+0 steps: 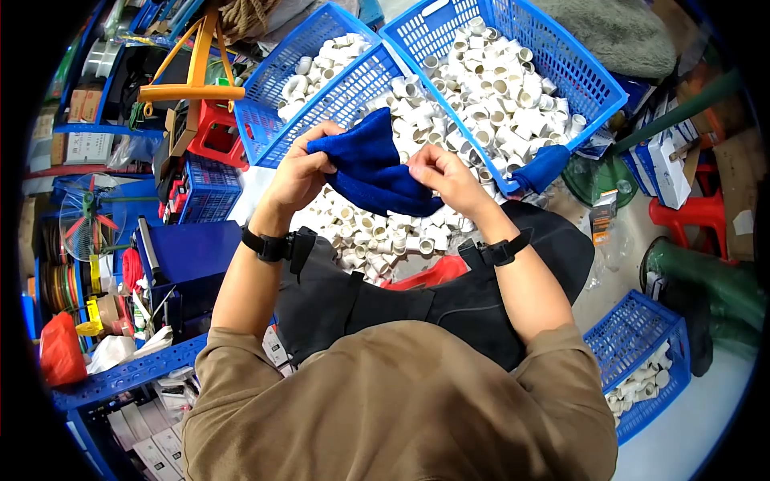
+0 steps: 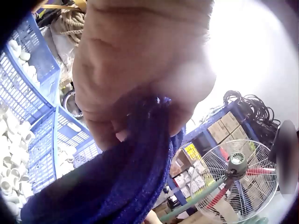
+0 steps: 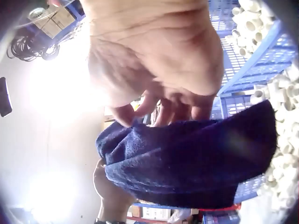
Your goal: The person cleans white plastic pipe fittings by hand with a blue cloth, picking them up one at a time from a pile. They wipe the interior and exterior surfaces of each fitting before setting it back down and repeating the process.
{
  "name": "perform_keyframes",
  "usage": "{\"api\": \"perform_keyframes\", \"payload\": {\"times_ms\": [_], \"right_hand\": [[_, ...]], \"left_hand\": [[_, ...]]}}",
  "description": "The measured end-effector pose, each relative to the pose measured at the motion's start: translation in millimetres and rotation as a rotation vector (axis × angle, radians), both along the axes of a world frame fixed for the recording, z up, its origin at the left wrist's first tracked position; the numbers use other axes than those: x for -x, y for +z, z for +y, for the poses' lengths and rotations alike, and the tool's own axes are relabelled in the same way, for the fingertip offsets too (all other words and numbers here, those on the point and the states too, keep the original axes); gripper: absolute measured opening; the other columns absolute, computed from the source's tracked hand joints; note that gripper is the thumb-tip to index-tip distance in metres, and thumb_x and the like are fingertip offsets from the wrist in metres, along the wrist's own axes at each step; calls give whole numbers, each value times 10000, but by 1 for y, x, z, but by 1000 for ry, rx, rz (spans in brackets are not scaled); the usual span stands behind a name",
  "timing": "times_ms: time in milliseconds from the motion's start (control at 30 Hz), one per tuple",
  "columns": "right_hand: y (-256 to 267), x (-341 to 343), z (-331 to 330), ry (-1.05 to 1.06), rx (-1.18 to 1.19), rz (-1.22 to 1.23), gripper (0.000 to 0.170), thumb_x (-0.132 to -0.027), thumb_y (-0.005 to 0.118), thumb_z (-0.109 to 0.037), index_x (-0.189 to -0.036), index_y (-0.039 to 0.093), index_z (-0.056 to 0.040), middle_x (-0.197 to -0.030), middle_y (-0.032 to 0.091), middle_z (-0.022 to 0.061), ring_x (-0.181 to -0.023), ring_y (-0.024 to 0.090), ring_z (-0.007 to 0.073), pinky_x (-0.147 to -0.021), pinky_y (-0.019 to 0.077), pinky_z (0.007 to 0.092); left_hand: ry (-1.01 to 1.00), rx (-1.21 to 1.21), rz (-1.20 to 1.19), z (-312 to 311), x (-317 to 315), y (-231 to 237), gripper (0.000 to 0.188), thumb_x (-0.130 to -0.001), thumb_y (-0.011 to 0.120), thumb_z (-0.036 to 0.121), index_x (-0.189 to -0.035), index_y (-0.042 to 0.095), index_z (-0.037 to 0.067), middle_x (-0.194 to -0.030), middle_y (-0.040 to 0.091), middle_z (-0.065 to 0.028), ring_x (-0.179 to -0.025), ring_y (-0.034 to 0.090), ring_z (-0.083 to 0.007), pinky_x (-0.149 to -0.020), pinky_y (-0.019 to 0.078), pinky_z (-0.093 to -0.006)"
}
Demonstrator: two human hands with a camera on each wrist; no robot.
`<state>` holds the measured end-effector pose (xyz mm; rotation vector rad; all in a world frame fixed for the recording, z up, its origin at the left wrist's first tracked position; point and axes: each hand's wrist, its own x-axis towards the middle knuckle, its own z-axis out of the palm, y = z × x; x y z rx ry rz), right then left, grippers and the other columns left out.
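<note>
A dark blue cloth point(image 1: 373, 172) is stretched between both hands above a heap of white pipe fittings. The left hand point(image 1: 303, 170) pinches its left edge between thumb and fingers. On the cloth's right side the right hand point(image 1: 451, 183) grips an edge with thumb and fingertips. In the left wrist view the cloth point(image 2: 117, 177) hangs bunched from the left hand point(image 2: 145, 60). The right wrist view shows the cloth point(image 3: 187, 158) below the right hand point(image 3: 159, 56), with the left hand point(image 3: 110, 182) at its far end.
Blue baskets point(image 1: 589, 76) of white fittings point(image 1: 497, 80) stand in front, another blue cloth point(image 1: 541, 168) on a corner. A smaller basket point(image 1: 682, 377) is at lower right. To the left are a fan point(image 1: 90, 218), shelves and an orange frame point(image 1: 192, 92). A red stool point(image 1: 690, 212) stands at right.
</note>
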<state>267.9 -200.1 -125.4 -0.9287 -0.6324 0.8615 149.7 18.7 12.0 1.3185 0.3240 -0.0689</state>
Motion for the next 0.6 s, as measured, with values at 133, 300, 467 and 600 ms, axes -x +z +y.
{"api": "perform_keyframes", "payload": {"times_ms": [133, 300, 467, 600], "right_hand": [[6, -5, -2, 133, 263, 64, 510, -881, 757, -415, -1155, 581, -22, -832, 590, -32, -723, 516, 45, -607, 428, 222], [-1, -2, 5, 8, 272, -262, 473, -818, 813, -420, -712, 586, -19, -790, 526, 7, -705, 502, 102, -630, 410, 277], [21, -9, -4, -434, 45, -754, 261, -884, 742, -210, -911, 657, 35, -932, 635, 157, -854, 637, 293, -749, 496, 352], [16, -11, -4, -276, 287, -419, 433, -1018, 538, -387, -1121, 596, 30, -951, 677, 215, -884, 661, 323, -775, 489, 401]], "left_hand": [[80, -15, -11, -1, -2, -5, 401, -708, 486, -83, -1079, 595, 19, -959, 622, -35, -901, 594, -132, -847, 474, -252], [140, 32, 8, -5, -11, 0, 391, -715, 475, -49, -1084, 590, 6, -957, 617, -52, -924, 606, -155, -894, 486, -274], [231, -79, 175, 12, -16, -2, 415, -788, 477, -66, -1191, 558, -6, -1043, 614, -78, -948, 612, -158, -869, 508, -288], [266, -32, 207, 2, -23, -2, 470, -847, 512, -94, -1308, 501, -7, -1106, 615, -95, -944, 629, -147, -854, 525, -283]]}}
